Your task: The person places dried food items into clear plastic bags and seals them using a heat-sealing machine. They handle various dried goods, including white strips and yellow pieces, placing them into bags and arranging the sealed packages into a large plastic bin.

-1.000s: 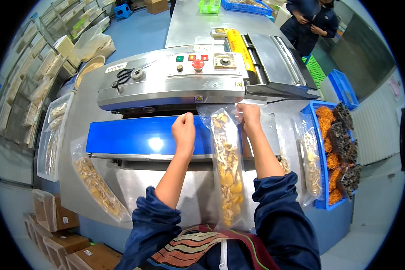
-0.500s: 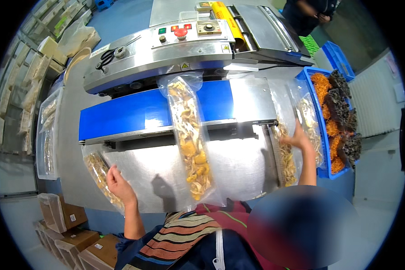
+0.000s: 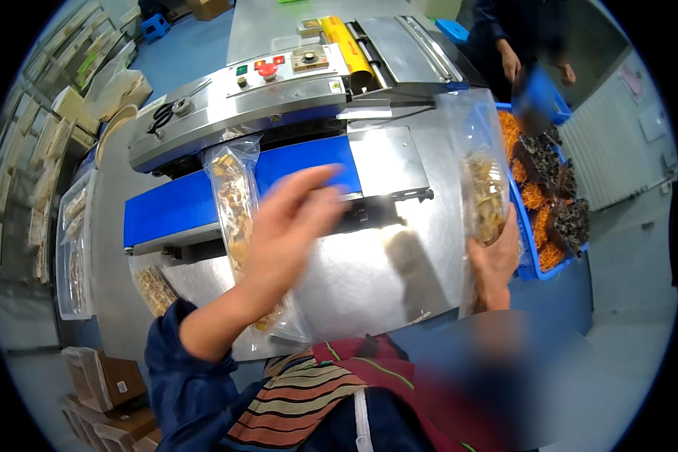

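"What lies on the steel table point(image 3: 377, 286)?"

"Toward ten o'clock, a filled clear bag point(image 3: 233, 192) crosses the blue belt point(image 3: 166, 207); the left hand point(image 3: 282, 237) hides its middle."

"Is that hand gripping?"

"Its blurred fingers stand loosely apart."

"The right hand point(image 3: 497, 252)?"

"It clasps a second bag point(image 3: 484, 188) toward half past two, fingers partly hidden, forearm lost in blur."

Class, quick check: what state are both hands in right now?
Left hand: open, blurred, holding nothing visible.
Right hand: closed on a filled clear bag.
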The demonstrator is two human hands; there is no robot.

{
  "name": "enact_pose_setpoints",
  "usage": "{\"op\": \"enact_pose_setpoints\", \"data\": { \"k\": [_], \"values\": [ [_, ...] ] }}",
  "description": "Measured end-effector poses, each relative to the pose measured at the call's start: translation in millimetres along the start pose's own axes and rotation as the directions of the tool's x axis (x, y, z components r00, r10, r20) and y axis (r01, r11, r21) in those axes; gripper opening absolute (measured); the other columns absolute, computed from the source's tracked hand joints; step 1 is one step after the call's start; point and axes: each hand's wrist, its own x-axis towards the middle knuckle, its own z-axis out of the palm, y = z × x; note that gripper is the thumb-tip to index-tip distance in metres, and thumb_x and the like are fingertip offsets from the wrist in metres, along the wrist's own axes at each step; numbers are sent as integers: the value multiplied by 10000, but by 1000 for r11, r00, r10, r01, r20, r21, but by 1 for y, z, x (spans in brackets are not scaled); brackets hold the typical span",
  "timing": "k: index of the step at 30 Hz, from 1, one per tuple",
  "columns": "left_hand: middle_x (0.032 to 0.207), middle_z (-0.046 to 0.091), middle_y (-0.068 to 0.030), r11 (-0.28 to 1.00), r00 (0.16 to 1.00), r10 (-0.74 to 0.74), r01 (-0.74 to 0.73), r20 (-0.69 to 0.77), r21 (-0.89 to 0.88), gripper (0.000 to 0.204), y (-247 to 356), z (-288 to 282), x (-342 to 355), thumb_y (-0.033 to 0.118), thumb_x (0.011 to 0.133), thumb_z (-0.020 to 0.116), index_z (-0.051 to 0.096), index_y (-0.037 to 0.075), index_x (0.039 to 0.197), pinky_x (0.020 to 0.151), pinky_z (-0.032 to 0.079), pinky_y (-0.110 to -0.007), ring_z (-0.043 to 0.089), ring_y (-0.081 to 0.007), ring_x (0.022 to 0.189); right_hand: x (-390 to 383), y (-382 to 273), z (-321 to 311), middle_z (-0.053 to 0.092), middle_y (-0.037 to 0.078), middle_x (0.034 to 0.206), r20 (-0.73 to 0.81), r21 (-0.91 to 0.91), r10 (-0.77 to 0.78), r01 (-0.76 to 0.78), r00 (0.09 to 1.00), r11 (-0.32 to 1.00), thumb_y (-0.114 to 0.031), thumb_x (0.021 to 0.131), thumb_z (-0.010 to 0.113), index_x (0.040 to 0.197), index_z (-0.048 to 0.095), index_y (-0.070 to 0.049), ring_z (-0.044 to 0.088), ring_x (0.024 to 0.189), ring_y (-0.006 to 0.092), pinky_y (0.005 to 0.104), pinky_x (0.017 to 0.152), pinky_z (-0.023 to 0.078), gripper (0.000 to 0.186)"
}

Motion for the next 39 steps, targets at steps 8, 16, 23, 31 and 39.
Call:
{"op": "enact_pose_setpoints", "data": {
  "k": [8,16,23,31,39],
  "values": [
    [944,578,-97,915,931,-288,199,-224,-350,399,-101,81,99,323,861,552,520,-35,1034,746,430,-301,529,-165,846,-61,-78,29,509,194,1050,-40,33,-175,176,984,984,-86,600,691,1304,289,21,511,937,355,413,775,452,818],
    [865,595,-83,771,884,-464,370,-60,-518,235,-126,55,104,224,821,632,564,5,869,730,465,-340,572,-180,810,26,-35,83,616,116,928,303,688,57,-260,951,677,-267,842,593,1103,551,29,582,836,186,299,738,458,397],
    [908,606,-100,749,903,-430,357,0,-558,270,-137,52,106,186,811,644,573,-37,946,741,455,-336,571,-184,822,78,-61,106,624,65,733,441,822,53,-426,896,378,-141,844,541,836,630,20,572,640,112,234,590,463,185],
    [815,649,-63,990,956,-136,124,-259,-64,231,-164,34,120,210,848,603,653,-14,878,647,426,-231,563,-102,720,79,-58,145,570,67,596,439,802,309,-523,844,289,-116,825,546,652,568,13,513,469,121,238,441,408,218],
    [637,545,-24,938,913,-311,250,-263,-240,220,-172,27,153,188,832,587,629,-5,735,469,335,-214,424,-83,521,111,-67,157,540,73,574,446,793,373,-552,814,258,-85,786,540,628,545,13,496,446,121,236,405,389,186]
  ]
}}
